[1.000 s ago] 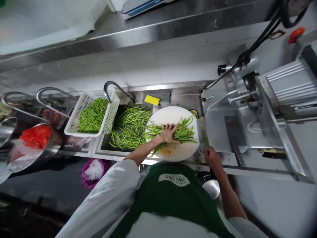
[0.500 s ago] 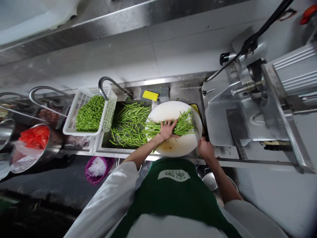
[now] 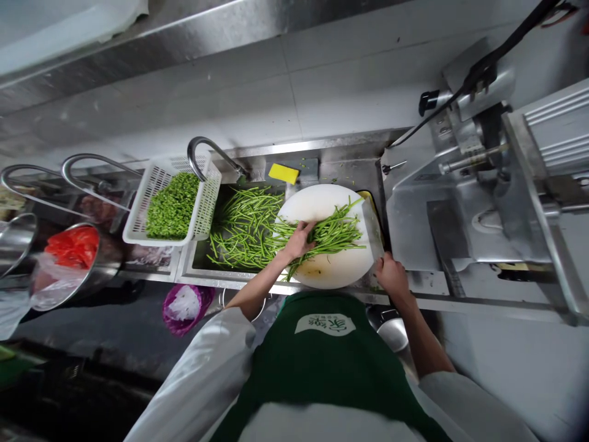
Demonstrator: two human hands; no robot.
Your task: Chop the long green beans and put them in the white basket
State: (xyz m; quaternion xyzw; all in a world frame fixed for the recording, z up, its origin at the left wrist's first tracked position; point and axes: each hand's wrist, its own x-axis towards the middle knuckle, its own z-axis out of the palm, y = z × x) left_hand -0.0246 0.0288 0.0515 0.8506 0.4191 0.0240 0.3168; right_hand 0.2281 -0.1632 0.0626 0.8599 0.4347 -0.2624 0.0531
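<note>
On the round white cutting board point(image 3: 334, 279) lies a heap of long, thin green stalks point(image 3: 338, 233), which look like garlic scapes or long beans. My left hand point(image 3: 300, 240) is closed over the left part of this heap, its fingers curled around some stalks. At the board's right edge, my right hand point(image 3: 390, 274) is wrapped around the handle of a cleaver. The broad grey cleaver blade point(image 3: 373, 230) stands beside the stalk ends; my fist hides the handle. More loose stalks point(image 3: 246, 227) fill the sink to the left of the board.
A white plastic basket point(image 3: 159, 238) of finely chopped greens point(image 3: 172, 209) stands left of the sink, under a curved faucet point(image 3: 196, 147). Behind the board lies a yellow sponge point(image 3: 283, 174). A metal slicing machine point(image 3: 460, 215) stands right. A purple-lined bin point(image 3: 186, 309) sits below the counter.
My left hand has gone from spread flat on the stalks to curled around them, shifting slightly left. My right hand keeps the cleaver at the board's right edge. The view has shifted slightly.
</note>
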